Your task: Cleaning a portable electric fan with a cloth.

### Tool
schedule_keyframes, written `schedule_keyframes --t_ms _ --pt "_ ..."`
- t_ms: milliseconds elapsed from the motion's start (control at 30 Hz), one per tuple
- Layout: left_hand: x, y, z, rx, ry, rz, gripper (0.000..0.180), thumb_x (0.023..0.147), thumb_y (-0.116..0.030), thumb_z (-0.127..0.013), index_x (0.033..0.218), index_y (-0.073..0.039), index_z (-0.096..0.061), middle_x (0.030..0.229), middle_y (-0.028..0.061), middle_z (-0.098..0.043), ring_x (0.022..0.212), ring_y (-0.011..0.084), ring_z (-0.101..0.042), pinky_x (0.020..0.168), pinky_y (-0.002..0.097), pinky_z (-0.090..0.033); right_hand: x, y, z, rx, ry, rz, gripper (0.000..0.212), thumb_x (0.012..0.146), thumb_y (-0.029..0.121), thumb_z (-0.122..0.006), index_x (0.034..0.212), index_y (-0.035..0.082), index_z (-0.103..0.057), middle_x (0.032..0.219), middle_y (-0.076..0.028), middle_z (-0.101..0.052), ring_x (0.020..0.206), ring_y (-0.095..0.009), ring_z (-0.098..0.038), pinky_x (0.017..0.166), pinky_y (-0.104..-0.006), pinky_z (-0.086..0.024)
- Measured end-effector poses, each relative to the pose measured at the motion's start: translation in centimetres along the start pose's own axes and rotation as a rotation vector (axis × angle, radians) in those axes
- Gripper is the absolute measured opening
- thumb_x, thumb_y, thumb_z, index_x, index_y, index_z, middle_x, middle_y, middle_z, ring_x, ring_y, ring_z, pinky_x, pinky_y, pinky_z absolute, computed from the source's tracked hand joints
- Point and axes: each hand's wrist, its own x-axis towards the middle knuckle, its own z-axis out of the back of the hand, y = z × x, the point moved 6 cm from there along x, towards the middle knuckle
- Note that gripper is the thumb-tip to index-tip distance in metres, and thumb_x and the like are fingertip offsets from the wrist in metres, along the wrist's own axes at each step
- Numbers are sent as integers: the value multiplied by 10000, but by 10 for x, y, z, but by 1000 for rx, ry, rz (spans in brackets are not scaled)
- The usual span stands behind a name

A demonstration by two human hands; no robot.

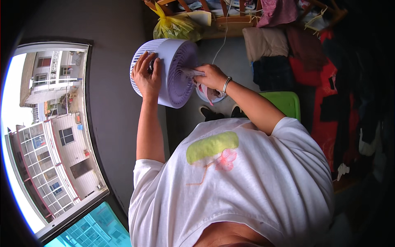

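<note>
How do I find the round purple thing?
Start at the bright window and go right across the grey wall to the left hand. It touches the purple drum; unlike the crumpled yellow bag above, it's round and slatted.

- No words, numbers, brands or signs can be read anywhere in view.
- The lilac fan (175, 78) shows no legible label.
- A white shirt (247, 189) carries a print of a green block and a pink flower, with no readable lettering.
- Items (245, 4) along the top edge appear too small to read.
</note>
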Motion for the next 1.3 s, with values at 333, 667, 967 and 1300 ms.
schedule_keyframes --t_ms 333,667,967,1300 --pt "-3 7 -3 -30 41 27 293 868 -340 -629 1060 -138 -720 1217 85 -638 1186 273 -538 1058 427 -292 -14 8 4 -18 -65 -13 248 755 224 -657 972 124 -722 852 -150 -693 809 -335 -664 750 -401 -517" --pt "-3 17 -9 -53 29 54 280 866 -329 -629 1061 -150 -720 1213 65 -638 1165 257 -545 1053 413 -290 -26 -6 20 -131 -107 64 311 787 246 -632 1071 142 -701 943 -125 -645 887 -316 -630 796 -388 -505" --pt "-4 20 -8 -59 12 54 281 866 -341 -630 1056 -154 -721 1199 60 -646 1144 255 -555 1039 411 -296 -14 17 10 -224 -49 110 311 793 214 -655 1096 152 -689 923 -97 -626 856 -311 -634 778 -389 -513" --pt "-5 17 -7 -43 22 48 282 866 -338 -628 1064 -159 -719 1213 59 -638 1159 258 -545 1040 419 -292 -6 32 12 -235 -12 133 349 785 185 -646 1132 172 -680 950 -94 -627 871 -302 -636 789 -384 -515"
